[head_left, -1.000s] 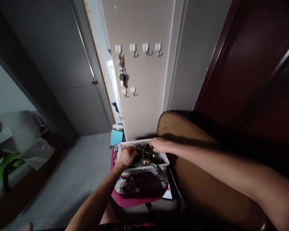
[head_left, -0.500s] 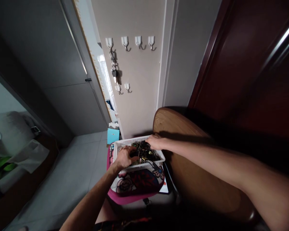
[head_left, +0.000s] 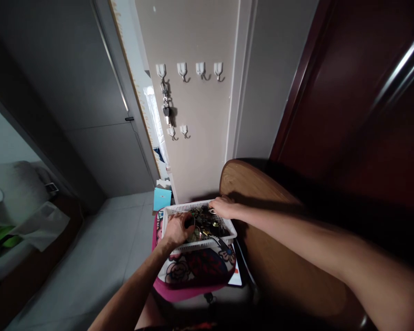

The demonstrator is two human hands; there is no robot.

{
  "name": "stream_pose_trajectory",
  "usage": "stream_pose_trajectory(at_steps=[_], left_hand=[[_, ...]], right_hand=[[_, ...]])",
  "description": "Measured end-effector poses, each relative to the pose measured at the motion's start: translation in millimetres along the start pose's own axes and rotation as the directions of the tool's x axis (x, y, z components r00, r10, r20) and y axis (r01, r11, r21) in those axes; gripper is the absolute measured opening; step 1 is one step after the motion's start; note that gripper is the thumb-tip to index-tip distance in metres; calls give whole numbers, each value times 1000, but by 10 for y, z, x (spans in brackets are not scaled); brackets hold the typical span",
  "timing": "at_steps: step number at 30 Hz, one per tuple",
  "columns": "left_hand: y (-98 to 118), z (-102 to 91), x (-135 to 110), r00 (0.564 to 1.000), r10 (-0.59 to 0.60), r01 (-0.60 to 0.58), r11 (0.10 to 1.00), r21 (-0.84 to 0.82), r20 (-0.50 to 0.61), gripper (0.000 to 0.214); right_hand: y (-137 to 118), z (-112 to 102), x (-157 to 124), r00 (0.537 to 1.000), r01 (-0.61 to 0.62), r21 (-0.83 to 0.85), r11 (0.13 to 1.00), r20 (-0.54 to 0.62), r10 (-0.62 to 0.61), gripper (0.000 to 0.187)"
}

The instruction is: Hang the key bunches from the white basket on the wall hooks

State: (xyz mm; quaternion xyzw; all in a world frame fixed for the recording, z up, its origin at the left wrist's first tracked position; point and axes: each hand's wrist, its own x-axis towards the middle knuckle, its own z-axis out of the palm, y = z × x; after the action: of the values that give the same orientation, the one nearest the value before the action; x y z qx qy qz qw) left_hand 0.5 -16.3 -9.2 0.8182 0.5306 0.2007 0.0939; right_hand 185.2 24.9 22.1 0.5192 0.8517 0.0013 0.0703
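A white plastic basket [head_left: 199, 246] holds a jumble of small metal pieces [head_left: 207, 225] that look like keys and key rings, with a dark strap [head_left: 218, 240] near its front. My left hand [head_left: 178, 228] is in the basket's left part, fingers curved and thumb apart from them; its fingertips are partly hidden. At the back right rim, my right hand [head_left: 223, 207] has its fingers drawn together on a small shiny metal piece, too small to name. Beneath the basket is a flowered case with pink edging [head_left: 182, 292].
White hooks [head_left: 182, 70] are fixed to the wall panel ahead, and a bunch of keys [head_left: 166, 110] hangs from the leftmost upper one. To the right stands a rounded wooden board [head_left: 251, 184]. A light-blue box [head_left: 162, 198] is behind the basket, left of the panel.
The view has tilted up slightly, so everything sits lower. My left thumb has shifted back toward its fingers. A shiny metal piece now shows at my right fingertips.
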Motion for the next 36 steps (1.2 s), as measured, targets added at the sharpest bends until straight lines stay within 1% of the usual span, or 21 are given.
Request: stream_pose_trajectory(at_steps=[3, 6, 9, 12, 15, 17, 20, 22, 24, 25, 26, 28, 30, 33, 35, 36], left_hand=[[-4, -3, -2, 1000, 19, -19, 1000, -4, 4, 29], [-8, -9, -2, 1000, 26, -26, 999, -35, -3, 27], [-17, -7, 5, 999, 28, -32, 995, -92, -44, 25], [-6, 1, 34, 997, 16, -27, 990, -137, -77, 24], [46, 11, 90, 997, -24, 11, 982, -189, -70, 25], [98, 20, 138, 997, -49, 35, 972, -234, -55, 26], [164, 41, 216, 998, -62, 52, 945, -323, -22, 30], [187, 57, 266, 995, -101, 91, 910, -404, -3, 34], [192, 70, 307, 984, -176, 157, 845, -510, 12, 37], [192, 72, 324, 979, -204, 178, 793, -582, 22, 36], [192, 69, 338, 976, -217, 183, 728, -661, 31, 35], [197, 51, 354, 977, -206, 160, 575, -802, 47, 29], [212, 18, 357, 980, -188, 144, 440, -887, 65, 25], [235, -38, 351, 967, -225, 181, 279, -943, 119, 25], [229, -69, 356, 947, -278, 211, 163, -964, 160, 25], [218, -83, 362, 937, -304, 219, 122, -968, 174, 25]], right_hand=[[35, -68, 32, 999, -47, 75, 996, -12, 48, 25], [71, -147, 72, 998, -41, 124, 991, -50, 47, 23], [98, -230, 102, 996, -22, 164, 986, -78, 35, 22], [107, -309, 115, 996, -16, 255, 967, -81, 38, 22], [88, -377, 112, 997, 28, 384, 923, -77, 1, 22], [62, -422, 103, 995, 65, 445, 893, -95, -25, 21], [26, -489, 87, 993, 79, 522, 849, -121, -18, 19], [16, -525, 80, 991, 79, 599, 797, -137, 5, 18], [15, -548, 79, 987, 86, 695, 714, -157, 33, 17], [15, -556, 80, 985, 91, 744, 662, -164, 49, 16], [14, -563, 81, 984, 94, 790, 606, -167, 66, 15], [5, -576, 84, 982, 103, 864, 493, -166, 85, 13], [-11, -597, 82, 982, 111, 910, 400, -164, 99, 12], [-24, -641, 76, 975, 116, 940, 319, -170, 145, 10], [-12, -669, 72, 964, 105, 950, 293, -170, 206, 10], [-1, -680, 71, 957, 94, 954, 285, -166, 239, 10]])
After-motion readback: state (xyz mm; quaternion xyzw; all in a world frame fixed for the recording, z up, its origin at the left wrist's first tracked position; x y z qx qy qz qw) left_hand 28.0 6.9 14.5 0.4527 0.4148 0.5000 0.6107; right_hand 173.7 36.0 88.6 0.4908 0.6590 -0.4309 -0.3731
